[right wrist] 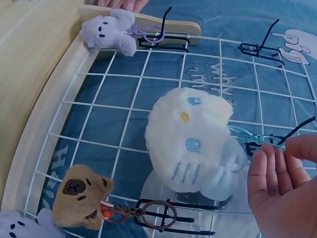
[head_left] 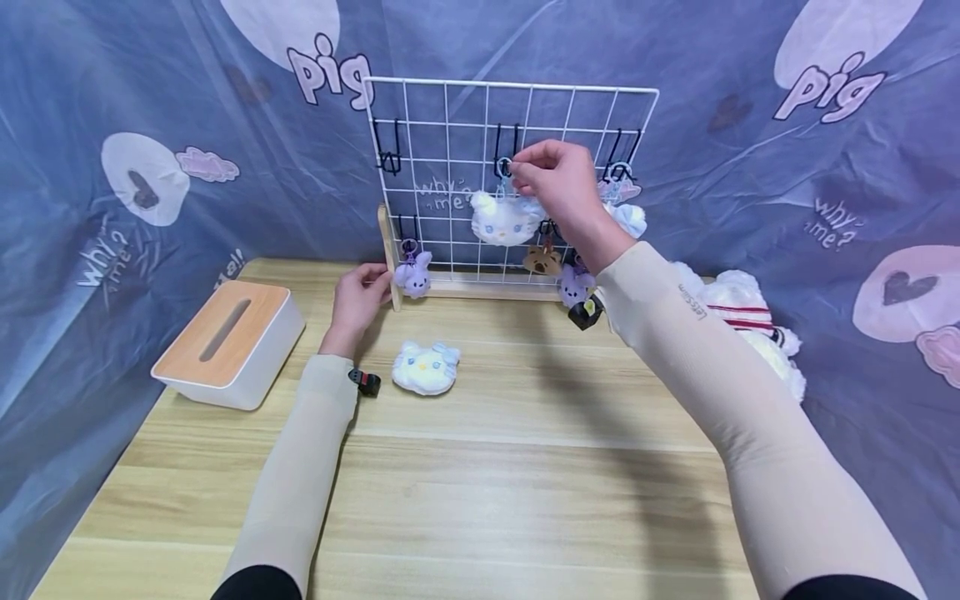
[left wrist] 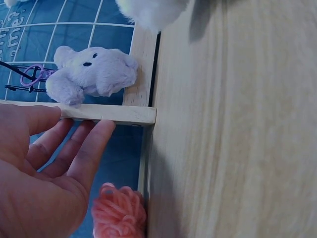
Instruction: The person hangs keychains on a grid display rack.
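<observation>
My right hand (head_left: 562,179) pinches the ring at the top of a white cat-face plush keychain (head_left: 504,221), right at the middle upper black hook. In the right wrist view its light-blue clasp (right wrist: 250,135) runs from the plush to my fingertips. My left hand (head_left: 358,298) grips the wooden side post (head_left: 388,258) of the white wire grid rack (head_left: 465,142), thumb on one face and fingers on the other. A second cat-face plush (head_left: 425,369) lies face up on the table, close to my left wrist.
Purple plush keychains (head_left: 413,275) hang low on the grid, with a brown bear keychain (head_left: 543,260) between. Another white plush (head_left: 628,218) hangs upper right. A tissue box (head_left: 225,342) stands left, a white stuffed toy (head_left: 738,308) right. Pink yarn (left wrist: 119,210) lies behind the post.
</observation>
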